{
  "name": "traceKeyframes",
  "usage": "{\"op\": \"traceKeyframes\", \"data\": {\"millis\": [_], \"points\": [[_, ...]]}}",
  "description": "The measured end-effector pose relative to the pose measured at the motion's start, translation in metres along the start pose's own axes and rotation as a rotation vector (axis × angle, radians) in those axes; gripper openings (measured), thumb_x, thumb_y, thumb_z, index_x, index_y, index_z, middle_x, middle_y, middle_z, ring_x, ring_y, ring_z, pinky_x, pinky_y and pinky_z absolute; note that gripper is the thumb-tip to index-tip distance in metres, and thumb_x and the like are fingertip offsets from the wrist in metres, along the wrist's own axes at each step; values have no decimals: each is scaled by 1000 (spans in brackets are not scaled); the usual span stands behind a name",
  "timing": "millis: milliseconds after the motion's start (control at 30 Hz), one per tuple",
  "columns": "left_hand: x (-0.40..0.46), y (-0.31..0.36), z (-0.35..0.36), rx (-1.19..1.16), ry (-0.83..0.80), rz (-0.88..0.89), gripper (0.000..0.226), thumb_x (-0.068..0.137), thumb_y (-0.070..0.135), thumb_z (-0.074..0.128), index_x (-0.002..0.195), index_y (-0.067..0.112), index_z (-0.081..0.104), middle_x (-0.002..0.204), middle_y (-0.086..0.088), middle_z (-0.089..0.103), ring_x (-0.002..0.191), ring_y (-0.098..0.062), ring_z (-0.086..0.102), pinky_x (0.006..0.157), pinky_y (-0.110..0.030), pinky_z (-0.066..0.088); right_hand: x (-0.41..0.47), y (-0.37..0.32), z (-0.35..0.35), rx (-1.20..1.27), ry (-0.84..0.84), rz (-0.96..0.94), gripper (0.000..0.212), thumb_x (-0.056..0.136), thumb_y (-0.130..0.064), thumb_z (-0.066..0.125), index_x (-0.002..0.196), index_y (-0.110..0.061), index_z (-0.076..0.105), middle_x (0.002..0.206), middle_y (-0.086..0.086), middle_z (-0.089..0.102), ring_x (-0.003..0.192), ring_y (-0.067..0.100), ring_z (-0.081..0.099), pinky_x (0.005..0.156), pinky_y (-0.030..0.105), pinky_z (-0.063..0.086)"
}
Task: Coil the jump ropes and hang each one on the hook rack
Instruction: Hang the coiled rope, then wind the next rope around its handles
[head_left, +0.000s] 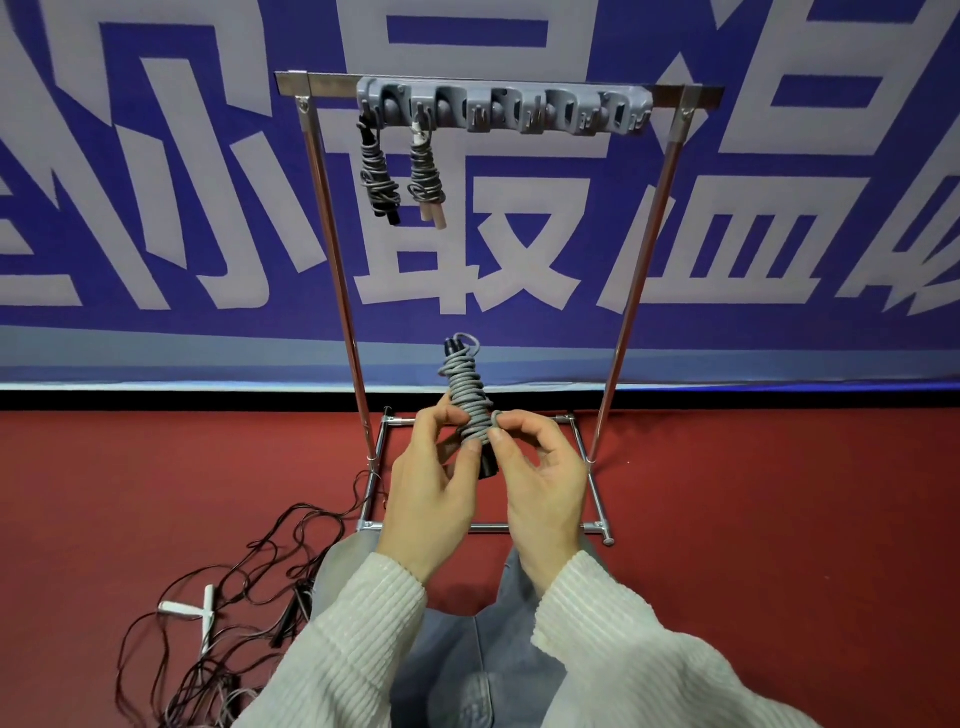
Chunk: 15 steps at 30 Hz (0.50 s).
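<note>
Third rope nearly wound, held up before the rack

Left hand grips the grey coiled jump rope upright; right hand pinches its last loop. Two coiled ropes hang at the hook rack's left end.

2 coiled ropes on rack's left hooks

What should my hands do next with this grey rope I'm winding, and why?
Probably tuck the last turn in, then lift the bundle to a free hook. The grey rope is already wound tight round its black handles, the right hand pinches the final loop, the left hand grips the bundle, and the hook rack holds two coiled ropes at its left end.
</note>
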<state>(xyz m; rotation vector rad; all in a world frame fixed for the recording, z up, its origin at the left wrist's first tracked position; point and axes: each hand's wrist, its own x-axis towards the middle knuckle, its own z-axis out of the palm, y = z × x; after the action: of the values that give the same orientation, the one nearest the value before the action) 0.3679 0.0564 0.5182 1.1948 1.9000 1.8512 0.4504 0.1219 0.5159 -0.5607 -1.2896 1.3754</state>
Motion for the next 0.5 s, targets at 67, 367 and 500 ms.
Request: {"op": "traceKeyframes", "data": {"millis": [67,367,500], "points": [[2,0,-1,24,7,20,20,99,12,62,114,23,55,119,9,66,107,-6,68,86,-25,58,1,-1,1,-5,7,0,26,89,12,67,92,-14,72,99,11,72,91,7,70,79,17,54],[6,0,1,78,21,20,18,96,14,68,104,25,56,126,7,39,114,-2,58,81,-15,53,-2,-4,4,14,16,-12,25,91,13,65,92,-11,71,101,15,69,85,3,70,73,17,54],[10,-6,4,-128,77,-125,3,98,7,64,100,8,62,130,-3,53,109,-20,67,90,-34,59,-2,2,2,-16,7,-55,31,90,12,66,92,-19,71,99,6,69,88,3,69,75,18,54]]}}
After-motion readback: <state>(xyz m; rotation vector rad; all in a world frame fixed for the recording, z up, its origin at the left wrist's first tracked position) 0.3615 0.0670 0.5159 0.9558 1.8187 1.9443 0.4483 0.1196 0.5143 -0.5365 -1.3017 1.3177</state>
